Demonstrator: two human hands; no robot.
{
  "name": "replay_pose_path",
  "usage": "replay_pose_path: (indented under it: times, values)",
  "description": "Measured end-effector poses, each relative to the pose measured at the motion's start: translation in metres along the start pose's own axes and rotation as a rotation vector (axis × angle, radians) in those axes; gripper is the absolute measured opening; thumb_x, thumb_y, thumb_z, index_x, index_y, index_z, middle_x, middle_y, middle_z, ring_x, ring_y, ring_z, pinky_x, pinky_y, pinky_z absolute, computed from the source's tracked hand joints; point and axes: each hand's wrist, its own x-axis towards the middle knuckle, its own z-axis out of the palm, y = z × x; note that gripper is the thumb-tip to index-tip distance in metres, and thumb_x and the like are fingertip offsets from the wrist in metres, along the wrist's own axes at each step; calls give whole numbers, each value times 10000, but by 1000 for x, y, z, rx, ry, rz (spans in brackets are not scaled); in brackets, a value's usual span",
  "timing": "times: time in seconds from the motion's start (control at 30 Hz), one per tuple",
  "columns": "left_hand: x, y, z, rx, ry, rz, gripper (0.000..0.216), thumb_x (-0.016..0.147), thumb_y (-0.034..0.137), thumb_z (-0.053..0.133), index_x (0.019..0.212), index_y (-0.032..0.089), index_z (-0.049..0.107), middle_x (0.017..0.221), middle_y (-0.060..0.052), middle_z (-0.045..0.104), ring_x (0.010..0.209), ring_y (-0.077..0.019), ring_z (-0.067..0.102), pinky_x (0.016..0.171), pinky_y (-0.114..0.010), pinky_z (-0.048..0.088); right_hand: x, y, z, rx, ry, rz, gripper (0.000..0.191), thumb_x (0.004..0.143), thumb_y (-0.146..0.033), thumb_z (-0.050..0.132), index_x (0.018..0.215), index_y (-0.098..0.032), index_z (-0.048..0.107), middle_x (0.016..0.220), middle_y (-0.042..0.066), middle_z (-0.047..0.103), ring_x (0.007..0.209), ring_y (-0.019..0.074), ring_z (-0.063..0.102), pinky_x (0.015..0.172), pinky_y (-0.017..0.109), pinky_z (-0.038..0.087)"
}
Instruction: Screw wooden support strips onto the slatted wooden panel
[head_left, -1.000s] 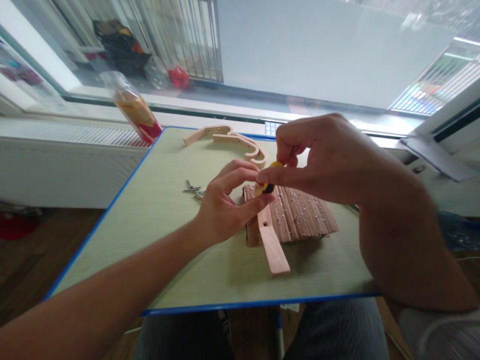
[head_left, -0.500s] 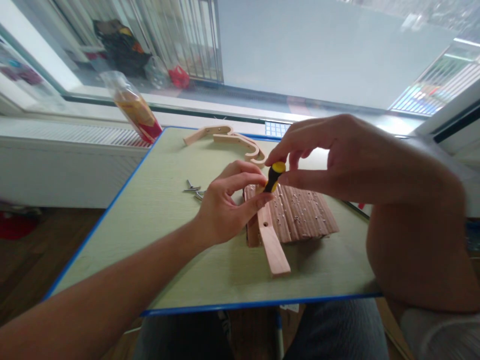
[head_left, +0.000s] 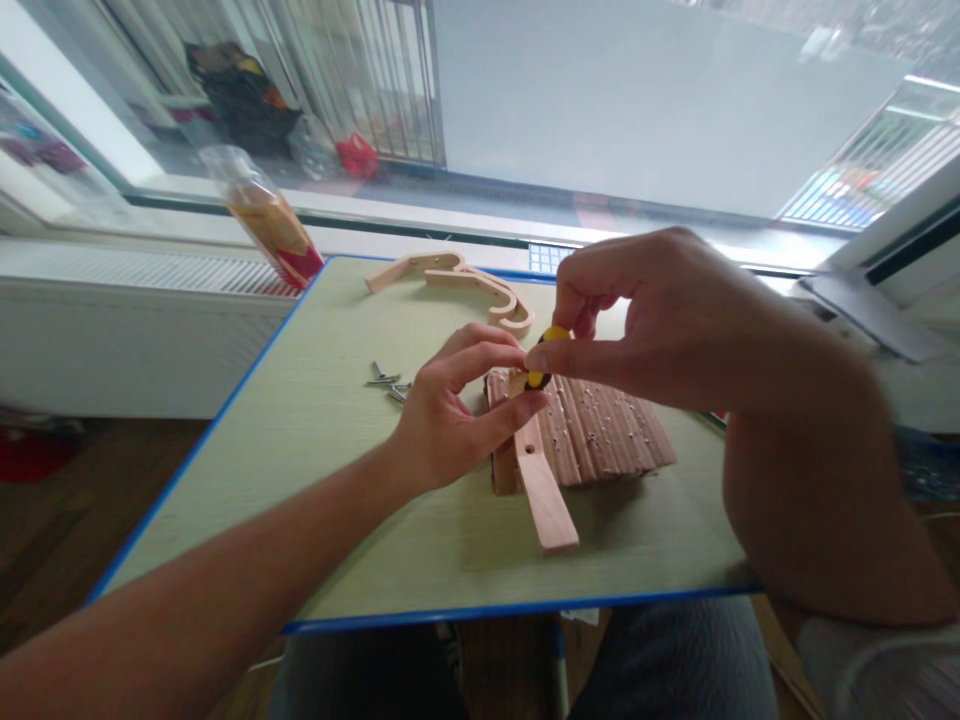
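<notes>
With screws lying unused, the right hand is gripping a screwdriver while the half-curled left hand is pinching its end over a wooden strip.

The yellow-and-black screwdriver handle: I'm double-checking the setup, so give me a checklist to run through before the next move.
1. Right hand on the screwdriver handle: ok, thumb and fingers pinch it.
2. Left hand gripping its lower end: cannot tell, thumb and fingers flank it.
3. Screwdriver tip seated: cannot tell, hidden.
4. Wooden piece on the corrugated cardboard: ok, near end overhanging.
5. Loose metal fasteners off the cardboard: ok, on the table.
</notes>
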Motion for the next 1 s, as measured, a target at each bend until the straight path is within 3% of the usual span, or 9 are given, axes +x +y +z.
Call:
replay_pose_path:
  times: [0.3,0.43,0.5,0.6,0.7,0.8,1.0]
  values:
    - [1,4,2,-29,4,-36,234,896,293,911,1102,243,810,1130,-53,741,1089,-233,713,1010,-443,597,5,-4,5,-21,-18,-10,528,983,-568,719,653,-257,447,627,-23,501,627,158,362,595,388,254]
    - [1,3,1,-15,2,-51,222,914,340,903,1109,266,826,1134,-49,745,1091,-234,711,1012,-446,599,5,1,6,-59,-20,41,514,968,-596,746,655,-249,533,588,-40,502,583,139,361,587,366,249]
    - [1,3,0,-12,-1,-45,182,928,349,891,1078,263,833,1118,-47,746,1077,-226,712,999,-431,603,4,4,4,-55,-21,27,428,941,-568,788,714,-237,641,634,-40,587,593,133,448,583,348,293]
    - [2,2,-1,-7,-12,-20,151,941,339,881,1064,261,840,1118,-47,745,1075,-215,714,993,-417,610,2,6,-2,61,-65,-33,236,921,-469,822,946,-237,796,891,-6,770,768,166,652,650,324,435]
    - [1,1,-3,-7,-22,-2,191,924,323,901,1095,258,844,1130,-55,751,1105,-217,721,1015,-415,611,-1,4,-9,175,-116,-72,171,919,-295,792,1073,-242,845,1052,18,824,897,192,714,748,321,527]
    - [1,0,-3,-18,-26,-11,214,910,304,915,1100,238,841,1150,-68,765,1130,-223,729,1039,-415,609,-1,1,-11,187,-131,-68,158,905,-214,753,1015,-247,862,1032,15,838,887,194,723,771,335,556]
    - [0,1,-2,-26,-37,-36,212,920,271,890,1119,220,835,1190,-92,788,1148,-237,744,1067,-432,605,0,-1,-7,138,-92,-13,62,885,-280,792,906,-258,846,945,26,826,847,217,729,718,377,550]
